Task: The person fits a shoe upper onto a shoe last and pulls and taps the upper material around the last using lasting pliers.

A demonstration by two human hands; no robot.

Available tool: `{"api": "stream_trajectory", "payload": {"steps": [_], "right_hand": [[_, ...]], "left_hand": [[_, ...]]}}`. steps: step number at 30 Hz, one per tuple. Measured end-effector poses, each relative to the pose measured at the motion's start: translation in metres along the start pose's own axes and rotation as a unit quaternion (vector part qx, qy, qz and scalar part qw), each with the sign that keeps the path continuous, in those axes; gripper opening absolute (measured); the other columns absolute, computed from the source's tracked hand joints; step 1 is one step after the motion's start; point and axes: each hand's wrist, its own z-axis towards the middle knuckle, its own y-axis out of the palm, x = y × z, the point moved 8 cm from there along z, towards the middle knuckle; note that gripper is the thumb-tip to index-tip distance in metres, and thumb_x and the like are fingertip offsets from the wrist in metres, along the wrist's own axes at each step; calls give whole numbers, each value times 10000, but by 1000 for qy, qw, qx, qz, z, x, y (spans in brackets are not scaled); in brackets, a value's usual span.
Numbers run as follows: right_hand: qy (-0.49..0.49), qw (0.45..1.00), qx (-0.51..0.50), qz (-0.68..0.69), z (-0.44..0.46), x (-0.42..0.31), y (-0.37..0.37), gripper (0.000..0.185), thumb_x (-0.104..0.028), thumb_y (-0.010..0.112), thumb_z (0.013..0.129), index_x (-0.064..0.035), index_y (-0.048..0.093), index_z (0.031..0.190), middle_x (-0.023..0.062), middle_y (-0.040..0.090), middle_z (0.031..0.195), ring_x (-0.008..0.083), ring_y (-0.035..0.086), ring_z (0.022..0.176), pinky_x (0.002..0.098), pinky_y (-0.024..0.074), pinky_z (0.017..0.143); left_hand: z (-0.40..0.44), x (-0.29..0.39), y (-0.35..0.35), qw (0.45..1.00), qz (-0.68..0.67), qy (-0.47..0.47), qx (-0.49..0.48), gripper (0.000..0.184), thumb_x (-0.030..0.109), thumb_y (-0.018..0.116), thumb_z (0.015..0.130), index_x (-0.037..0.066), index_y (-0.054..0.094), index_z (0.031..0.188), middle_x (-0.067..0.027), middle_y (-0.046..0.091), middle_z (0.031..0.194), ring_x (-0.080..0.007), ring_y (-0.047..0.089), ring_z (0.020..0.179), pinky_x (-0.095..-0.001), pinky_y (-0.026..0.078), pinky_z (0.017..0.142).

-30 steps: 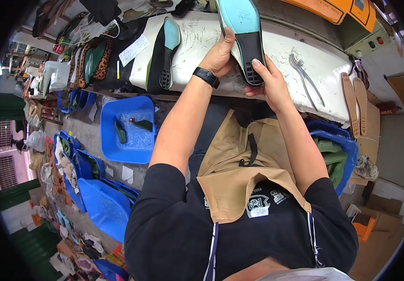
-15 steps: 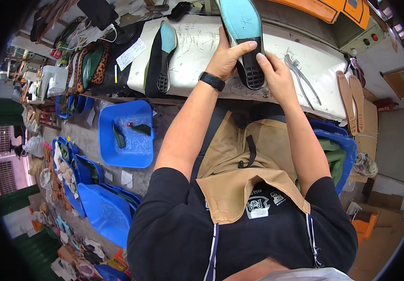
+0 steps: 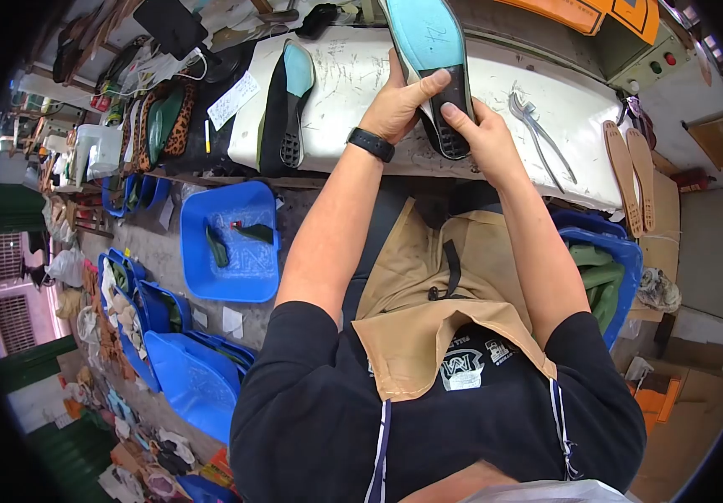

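The blue front and black heel of the shoe piece (image 3: 430,38) look already in place, and the second shoe piece (image 3: 286,113), farther left of the pliers (image 3: 538,132), seems just as far along; what is left cannot be told. The shoe piece is above the surface (image 3: 353,75), left of the pliers. Left hand (image 3: 398,107) and right hand (image 3: 492,144) each grip it, pinching its heel part under the thumb. A dark scribble marks its front; the heel end has a grid.

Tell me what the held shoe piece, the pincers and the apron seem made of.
Shoe piece: front perhaps foam or fabric, by its matte light-blue face; heel likely rubber or plastic, given its moulded-looking black grid. Pincers: metal, probably steel, by their grey sheen. Apron: matte cloth, judging by soft folds.
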Motion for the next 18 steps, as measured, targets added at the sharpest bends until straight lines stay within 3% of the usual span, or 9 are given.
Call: {"api": "stream_trajectory", "payload": {"steps": [7,12,14,16,18], "right_hand": [[12,998,-22,63,2,10,-3,593,-358,690,1002,43,597,1429,140,754,1146,225,675,994,302,525,902],[-20,998,-39,45,-8,14,-2,705,-290,744,962,46,485,1526,167,747,1199,262,708,1004,312,538,897],[-158,983,-19,-86,-12,16,-1,725,-254,762,950,50,460,1536,161,750,1175,248,714,940,302,546,833],[-285,935,7,-210,-26,20,3,749,-218,781,939,54,435,1545,154,753,1151,235,720,875,293,554,769],[-246,942,23,-226,-27,23,5,764,-222,784,928,55,431,1547,181,739,1189,271,723,923,319,558,796]], "left_hand": [[8,-2,6,999,-4,-6,-37,711,174,781,929,108,398,1524,-195,584,1409,-299,599,1210,-399,457,1077],[15,4,0,1000,29,3,4,633,216,769,939,72,468,1477,-185,611,1360,-272,609,1179,-373,473,1048],[19,-7,-22,998,-25,-42,34,606,231,765,941,52,495,1454,-177,621,1338,-258,612,1162,-366,476,1040],[20,-26,-40,991,-76,-95,62,583,246,761,944,32,522,1430,-169,630,1315,-243,614,1144,-358,479,1032],[21,-25,-36,991,-75,-87,64,568,245,760,945,27,533,1418,-164,634,1306,-237,615,1138,-355,478,1031]]}}
